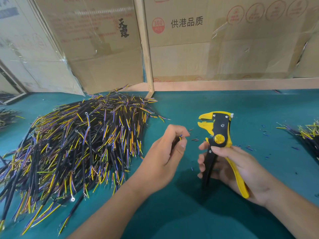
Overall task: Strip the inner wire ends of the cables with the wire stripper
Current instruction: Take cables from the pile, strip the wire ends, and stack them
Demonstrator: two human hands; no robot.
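While the left hand (170, 149) pinches a short black cable with yellow and blue inner wire ends (180, 137) poking out past its fingertips, the right hand (229, 167) is wrapped around the handles of a yellow-and-black wire stripper (218, 135), held upright with its jaws parted and facing left. So the wire tips sit just left of and a bit below the jaws, pointing roughly toward them; looks like they only need a short sideways feed in. A big heap of black cables with coloured cores (74, 145) lies to the left on the green counter (189, 213), with a smaller bundle (305, 133) at the right edge. No containers anywhere, only cardboard boxes (215, 40) behind.
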